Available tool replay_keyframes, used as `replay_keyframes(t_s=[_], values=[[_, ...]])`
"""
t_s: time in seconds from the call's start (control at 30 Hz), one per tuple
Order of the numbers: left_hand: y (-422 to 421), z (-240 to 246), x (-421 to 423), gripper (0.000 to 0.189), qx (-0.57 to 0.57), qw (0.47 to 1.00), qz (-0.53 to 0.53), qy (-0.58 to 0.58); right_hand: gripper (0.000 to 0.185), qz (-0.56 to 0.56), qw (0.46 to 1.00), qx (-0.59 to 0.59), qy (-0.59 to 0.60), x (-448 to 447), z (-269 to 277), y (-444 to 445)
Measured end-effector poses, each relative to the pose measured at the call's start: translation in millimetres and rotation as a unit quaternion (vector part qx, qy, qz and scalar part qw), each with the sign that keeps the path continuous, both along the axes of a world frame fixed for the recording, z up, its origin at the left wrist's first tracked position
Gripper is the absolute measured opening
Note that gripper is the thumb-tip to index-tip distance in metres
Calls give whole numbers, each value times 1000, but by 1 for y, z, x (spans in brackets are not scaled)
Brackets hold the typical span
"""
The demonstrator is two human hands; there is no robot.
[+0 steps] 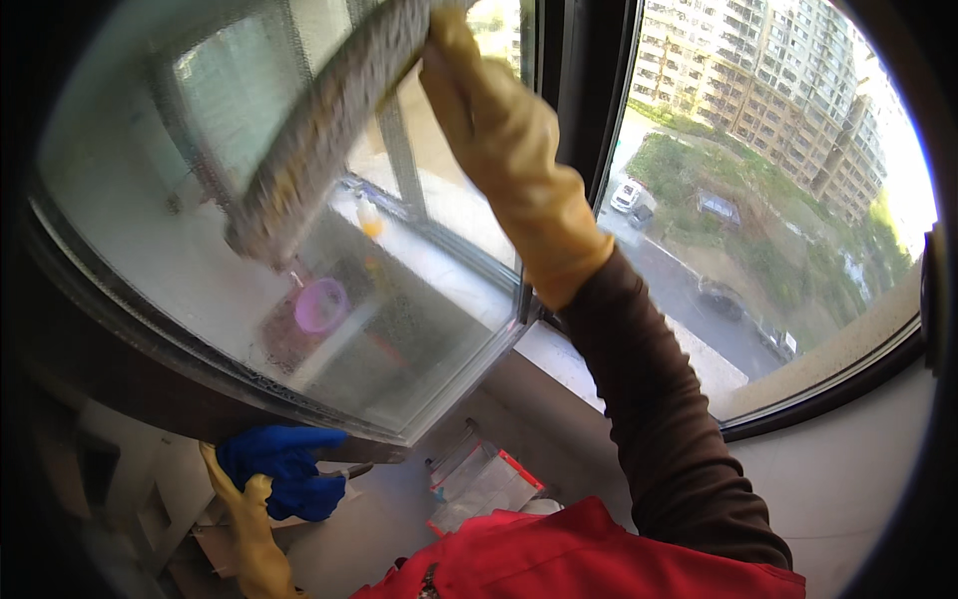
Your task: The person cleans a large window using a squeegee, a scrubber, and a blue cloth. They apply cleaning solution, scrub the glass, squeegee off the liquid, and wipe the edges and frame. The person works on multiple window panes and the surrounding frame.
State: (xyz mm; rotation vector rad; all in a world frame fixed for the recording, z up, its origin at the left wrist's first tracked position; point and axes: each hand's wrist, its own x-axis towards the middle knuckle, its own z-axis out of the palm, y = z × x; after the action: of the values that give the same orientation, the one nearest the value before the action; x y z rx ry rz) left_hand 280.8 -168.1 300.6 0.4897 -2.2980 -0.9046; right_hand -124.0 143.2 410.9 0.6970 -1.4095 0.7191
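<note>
My right hand (501, 135), in a yellow rubber glove, is raised and grips a window-washer applicator (329, 127) near its upper end. The long fuzzy sleeve slants across a wet, hazy pane (419, 352) of a dark-framed window sash that stands swung inward. Blur hides whether the whole sleeve touches the glass. Low on the left, my left hand (258, 517), also gloved in yellow, holds a bunched blue cloth (281, 475) beside the sash's bottom edge. A thin tool handle (355, 470) sticks out next to the cloth.
Beyond the sash, an open window gap or pane shows apartment buildings (748, 82) and a road far below. A pink round basin (322, 305) shows in the glass, through it or reflected. Red-edged clear boxes (486, 483) lie beneath, near the white sill (557, 359).
</note>
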Motion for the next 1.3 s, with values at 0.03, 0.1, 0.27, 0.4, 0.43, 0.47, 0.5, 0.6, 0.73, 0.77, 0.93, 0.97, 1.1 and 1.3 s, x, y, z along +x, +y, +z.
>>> replay_keyframes(t_s=[0.03,0.1,0.27,0.4,0.43,0.47,0.5,0.6,0.73,0.77,0.93,0.97,1.1,1.3], values=[[-2,-3,2,94,42,998,30,-19,46,6,994,-40,101,-20,27,0],[-1,-5,7,93,47,999,16,4,49,42,998,-38,38,-29,5,7],[17,0,6,105,83,990,110,10,39,68,933,66,-346,45,-297,35],[24,7,-6,88,161,957,243,-5,57,101,843,-29,-527,121,-484,23],[23,11,-7,85,172,958,230,-31,60,106,766,-76,-630,134,-500,17],[24,10,-7,87,173,953,248,-9,62,143,665,-117,-724,143,-506,13],[24,11,-6,89,174,948,268,17,64,191,608,-178,-750,143,-502,9],[20,14,3,90,140,957,249,-38,64,182,437,-342,-812,110,-460,9],[4,18,10,93,93,963,241,-79,55,268,416,-602,-627,49,-410,-6],[-1,18,11,94,92,975,189,-75,56,238,383,-610,-652,53,-405,-21],[-17,14,12,88,101,992,77,-24,79,275,291,-443,-802,239,-408,-142],[-17,14,12,88,120,989,87,-16,82,354,252,-418,-798,281,-408,-163],[-14,19,5,88,115,984,132,-34,81,437,231,-284,-822,334,-403,-155],[-4,29,-27,90,178,982,57,-39,69,343,463,-346,-740,180,-352,-57]])
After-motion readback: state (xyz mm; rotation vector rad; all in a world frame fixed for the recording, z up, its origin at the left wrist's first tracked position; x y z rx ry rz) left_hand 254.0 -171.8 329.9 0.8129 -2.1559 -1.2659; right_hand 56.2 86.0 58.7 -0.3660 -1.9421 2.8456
